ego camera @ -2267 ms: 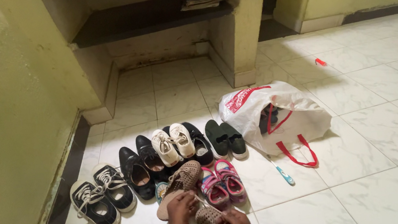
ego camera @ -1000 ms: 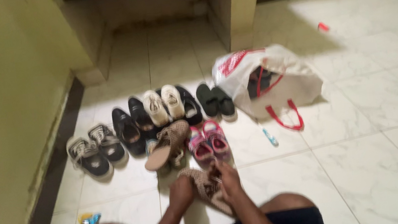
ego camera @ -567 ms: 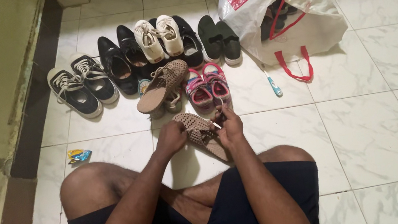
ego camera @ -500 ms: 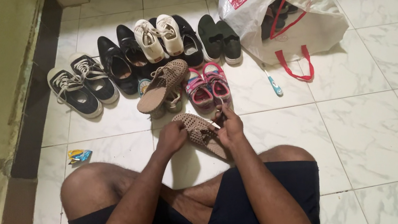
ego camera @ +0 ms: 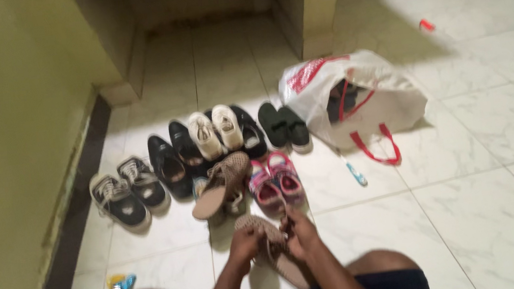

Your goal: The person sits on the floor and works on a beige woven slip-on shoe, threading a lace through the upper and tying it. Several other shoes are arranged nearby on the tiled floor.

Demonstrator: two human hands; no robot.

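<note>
1. Far left of the tan woven shoe (ego camera: 275, 252): yellow wall (ego camera: 2, 143) with dark skirting (ego camera: 71, 226) along the floor (ego camera: 492, 200).
2. Low and left of that shoe: small blue-and-yellow wrapper (ego camera: 121, 283) on the tile.
3. Up and left of the shoe: pair of black lace-up sneakers (ego camera: 127, 194), side by side, toes toward the camera.
4. Just right of the sneakers, still left of the shoe: two black slip-ons (ego camera: 175, 158).
5. Left hand (ego camera: 246, 242): fingers curled and closed on the left edge of the tan woven shoe, held just above the floor between the knees.
6. Directly above the held shoe: its tan match (ego camera: 223, 184), tipped up with the pale sole showing, leaning on the row behind.
7. Further up: white sneakers (ego camera: 216, 130) lying on dark shoes.
8. Right hand (ego camera: 300, 232): fingers pressed together, pinching at the shoe's right upper edge; blurred, so finer detail cannot be told.
9. Just above the right hand: pink children's shoes (ego camera: 277, 183).
10. Up and right of the held shoe: black flat pair (ego camera: 285, 126).
11. Right of the shoe: blue toothbrush (ego camera: 356, 173), near a white plastic bag (ego camera: 356, 96) with red handles, dark items inside.
</note>
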